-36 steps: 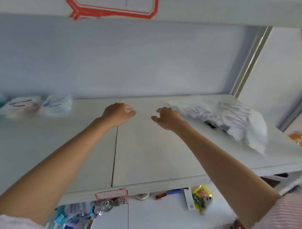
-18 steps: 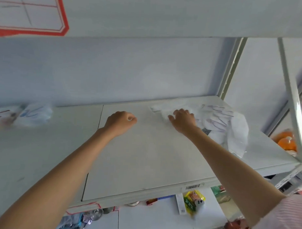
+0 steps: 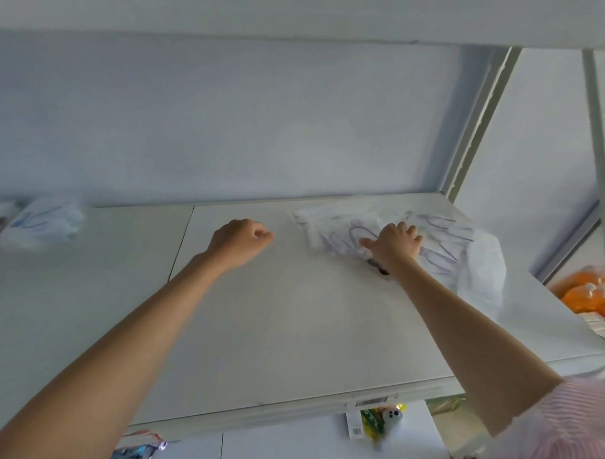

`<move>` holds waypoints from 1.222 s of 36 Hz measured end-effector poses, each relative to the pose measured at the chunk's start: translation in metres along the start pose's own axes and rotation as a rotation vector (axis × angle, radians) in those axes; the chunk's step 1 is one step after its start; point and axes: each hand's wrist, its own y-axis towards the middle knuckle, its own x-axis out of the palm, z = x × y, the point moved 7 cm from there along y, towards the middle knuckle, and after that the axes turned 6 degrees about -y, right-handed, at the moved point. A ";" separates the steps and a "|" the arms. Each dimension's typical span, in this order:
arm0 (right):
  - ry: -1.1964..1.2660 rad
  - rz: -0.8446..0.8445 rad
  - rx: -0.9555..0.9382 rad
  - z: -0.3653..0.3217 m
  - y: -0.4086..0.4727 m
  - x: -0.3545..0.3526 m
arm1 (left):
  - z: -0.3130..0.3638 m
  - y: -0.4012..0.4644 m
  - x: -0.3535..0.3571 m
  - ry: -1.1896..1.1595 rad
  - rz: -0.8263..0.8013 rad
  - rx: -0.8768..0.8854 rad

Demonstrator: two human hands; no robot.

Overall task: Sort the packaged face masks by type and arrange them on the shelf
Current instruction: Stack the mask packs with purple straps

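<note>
Head view shows the right hand point(image 3: 393, 244) has now reached the pile of packaged masks point(image 3: 441, 248) on the shelf point(image 3: 291, 314), fingers spread flat on it, ready to sort, while the left hand point(image 3: 240, 239) stays curled and empty.

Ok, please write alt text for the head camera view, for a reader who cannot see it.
The person's right hand rests on a pile of packaged face masks at the right of a white shelf, while the left hand, fingers curled and holding nothing, hovers mid-shelf. Blurred mask packets lie at the far left.
</note>
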 end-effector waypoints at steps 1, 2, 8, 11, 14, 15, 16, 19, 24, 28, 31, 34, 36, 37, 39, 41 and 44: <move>0.055 0.008 0.000 0.002 0.002 0.000 | 0.002 0.001 0.002 -0.008 0.001 -0.006; 0.125 0.018 0.000 0.003 0.004 -0.001 | 0.005 0.002 0.003 -0.016 -0.001 -0.011; 0.844 0.044 -0.056 0.012 0.014 -0.018 | 0.019 0.010 0.015 -0.184 -0.019 -0.031; 1.104 -0.032 -0.163 0.004 0.018 -0.029 | 0.030 0.014 0.021 -0.382 -0.014 -0.025; 1.087 -0.218 -0.362 -0.021 0.009 -0.041 | 0.038 0.017 0.033 -0.665 -0.093 -0.078; 1.064 -0.279 -0.428 -0.031 0.004 -0.043 | 0.039 0.018 0.036 -0.751 -0.112 -0.111; 1.050 -0.333 -0.479 -0.040 -0.001 -0.044 | 0.039 0.018 0.039 -0.824 -0.119 -0.132; 1.011 -0.440 -0.552 -0.061 -0.011 -0.041 | 0.041 0.019 0.044 -0.990 -0.109 -0.135; 0.854 -0.318 -0.391 -0.060 0.009 -0.023 | 0.017 0.016 0.041 -1.017 0.079 -0.148; 0.179 0.026 -0.131 -0.027 0.027 -0.014 | -0.006 0.011 0.038 -0.998 0.177 -0.179; -0.015 -0.089 -0.100 -0.021 0.026 0.005 | -0.012 0.010 0.037 -1.032 0.189 -0.176; -0.027 -0.105 -0.094 -0.022 0.030 0.015 | -0.016 0.011 0.037 -1.038 0.200 -0.176; 0.018 -0.056 -0.085 -0.021 0.033 0.013 | -0.019 0.012 0.036 -1.023 0.213 -0.176; 0.045 -0.033 -0.085 -0.021 0.034 0.011 | -0.020 0.013 0.036 -1.012 0.224 -0.174; 0.130 -0.010 -0.093 -0.019 0.035 0.009 | -0.023 0.013 0.036 -1.004 0.246 -0.173; 0.237 -0.001 -0.089 -0.015 0.035 0.010 | -0.025 0.013 0.036 -1.007 0.257 -0.178; 0.375 0.017 -0.088 -0.008 0.037 0.012 | -0.026 0.012 0.037 -1.003 0.253 -0.184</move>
